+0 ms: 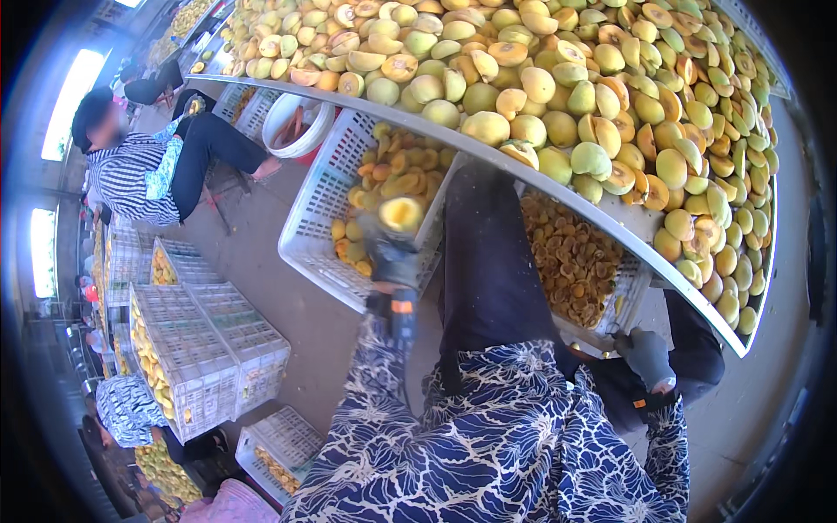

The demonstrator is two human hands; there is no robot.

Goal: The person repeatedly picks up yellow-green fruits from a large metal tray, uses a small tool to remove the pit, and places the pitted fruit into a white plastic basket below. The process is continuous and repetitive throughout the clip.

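My left hand (392, 252), in a dark glove and blurred, holds a halved yellow peach (401, 214) with its cut face up. It is over a white plastic crate (314, 216) that holds peach halves (405, 160). My right hand (644, 356), in a grey glove, is low at the right beside a crate of brownish fruit scraps (572, 261). A small thin object, perhaps a tool, shows at its fingertips; what it is I cannot tell. Above both hands spreads a metal-edged table (458, 140) heaped with whole and cut peaches (536, 85).
A white bucket (324, 131) stands beyond the peach crate. A person in a striped top (134, 167) sits at the upper left. Stacked white crates of fruit (209, 353) stand at the left, with another person (131, 405) beside them. A low crate (294, 435) lies at the bottom left.
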